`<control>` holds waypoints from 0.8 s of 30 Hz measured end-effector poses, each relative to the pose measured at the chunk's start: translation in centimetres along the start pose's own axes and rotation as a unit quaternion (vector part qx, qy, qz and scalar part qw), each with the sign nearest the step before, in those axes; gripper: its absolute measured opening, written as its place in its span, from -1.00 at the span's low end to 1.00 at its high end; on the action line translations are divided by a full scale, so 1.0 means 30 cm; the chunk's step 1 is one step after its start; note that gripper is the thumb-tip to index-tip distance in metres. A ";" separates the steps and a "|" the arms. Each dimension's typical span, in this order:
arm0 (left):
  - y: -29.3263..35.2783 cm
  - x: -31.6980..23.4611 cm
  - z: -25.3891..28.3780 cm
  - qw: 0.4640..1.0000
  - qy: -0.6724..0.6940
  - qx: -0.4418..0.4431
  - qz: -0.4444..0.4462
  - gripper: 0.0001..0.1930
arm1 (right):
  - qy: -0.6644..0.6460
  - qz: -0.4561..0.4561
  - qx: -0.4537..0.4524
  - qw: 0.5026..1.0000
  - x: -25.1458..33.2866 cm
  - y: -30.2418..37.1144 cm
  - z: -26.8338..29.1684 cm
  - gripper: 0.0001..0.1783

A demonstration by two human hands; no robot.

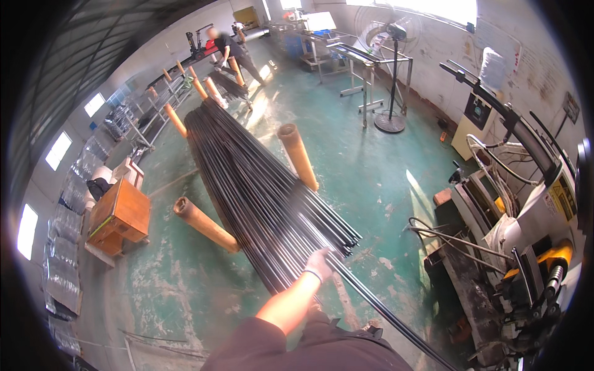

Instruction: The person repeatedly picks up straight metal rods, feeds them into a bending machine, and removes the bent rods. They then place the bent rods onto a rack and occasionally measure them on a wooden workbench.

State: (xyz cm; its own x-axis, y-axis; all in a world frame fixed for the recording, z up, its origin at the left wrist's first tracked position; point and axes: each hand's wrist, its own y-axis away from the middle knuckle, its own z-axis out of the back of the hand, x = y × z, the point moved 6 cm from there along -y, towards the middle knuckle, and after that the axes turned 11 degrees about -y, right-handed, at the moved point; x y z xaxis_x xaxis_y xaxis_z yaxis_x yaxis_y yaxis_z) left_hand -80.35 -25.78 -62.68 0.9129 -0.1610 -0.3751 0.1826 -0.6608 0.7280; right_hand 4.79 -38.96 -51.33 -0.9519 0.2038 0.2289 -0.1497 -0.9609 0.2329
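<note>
1. We're seeing the left hand point(318, 263) apparently grasping a few black rods point(383, 302); the right hand isn't showing, so we're not telling its grip.
2. Those rods are running past the pile point(247, 173) toward the lower right; the pile is lying between tan posts point(205, 224).
3. We're judging good handling as guiding rods straight, supporting the far ends, avoiding snagging neighbours, staying clear of the machine point(470, 290).

Windows point(57, 150) blow out white, rods point(247, 179) glint, and dark fisheye edges bend strongly.
</note>
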 end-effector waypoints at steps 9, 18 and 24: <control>0.231 0.404 -0.227 0.998 0.029 0.016 0.051 -0.83 | 0.067 0.120 -0.131 0.982 0.460 0.040 -0.085 -0.85; 0.579 0.063 -0.782 0.941 -0.058 0.328 -0.055 -0.90 | -0.145 -0.278 -0.275 0.909 0.133 0.131 0.003 -0.50; 0.642 0.219 -1.082 0.882 -0.143 0.445 -0.060 -0.80 | -0.760 -0.248 -0.337 0.497 0.067 0.067 -0.383 -0.46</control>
State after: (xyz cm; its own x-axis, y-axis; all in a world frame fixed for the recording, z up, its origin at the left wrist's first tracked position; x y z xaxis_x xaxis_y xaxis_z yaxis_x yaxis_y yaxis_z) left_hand -59.00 -15.77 -32.50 0.7535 -0.1448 -0.6413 -0.2033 -0.9790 -0.0178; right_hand -0.50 -42.65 -61.25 0.4721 -0.1388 0.8705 -0.8081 -0.4627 0.3645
